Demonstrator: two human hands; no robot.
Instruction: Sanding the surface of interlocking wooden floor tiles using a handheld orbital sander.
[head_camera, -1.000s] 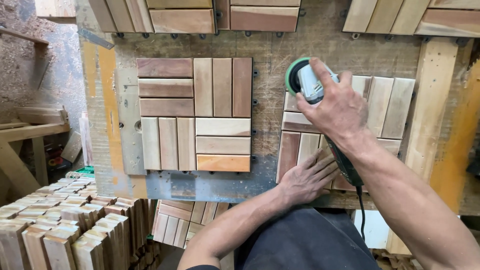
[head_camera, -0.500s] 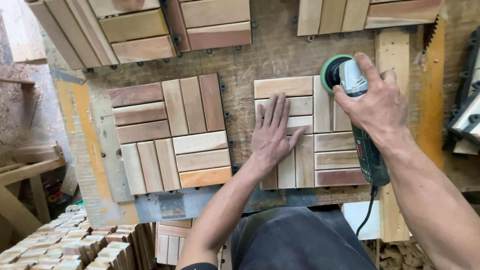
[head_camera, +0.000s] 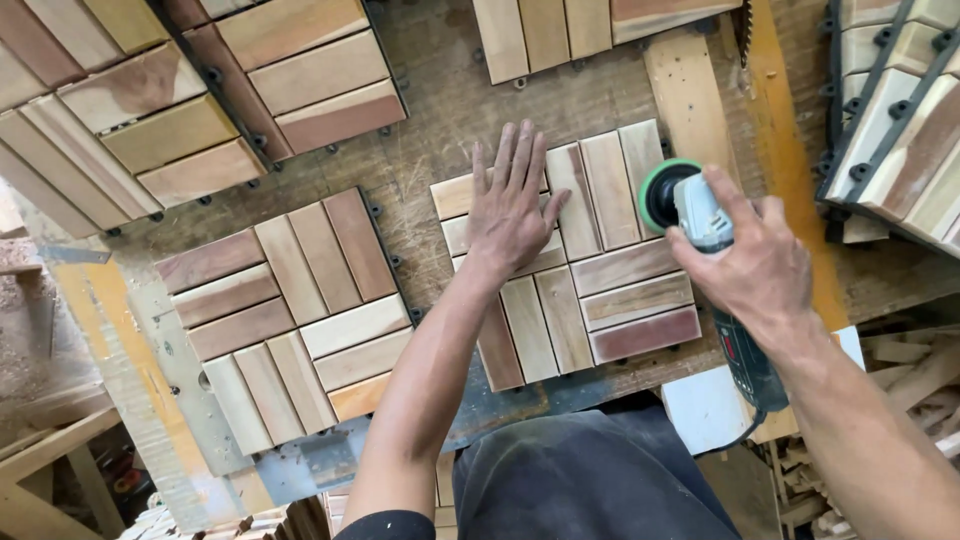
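my left hand (head_camera: 512, 215): flat, fingers spread, on wood tile (head_camera: 600, 290), centre frame
my right hand (head_camera: 748, 262): gripping sander (head_camera: 690, 210) at tile's right edge

We are in a woodworking workshop. Our worn, scratched workbench (head_camera: 600, 100) is covered with square slatted wooden tiles (head_camera: 290, 315), more of them stacked at its edges. Our right hand (head_camera: 750, 265) grips a power sander (head_camera: 690, 215) on one tile. Offcuts of wood (head_camera: 890, 370) and sawdust lie beside the bench.
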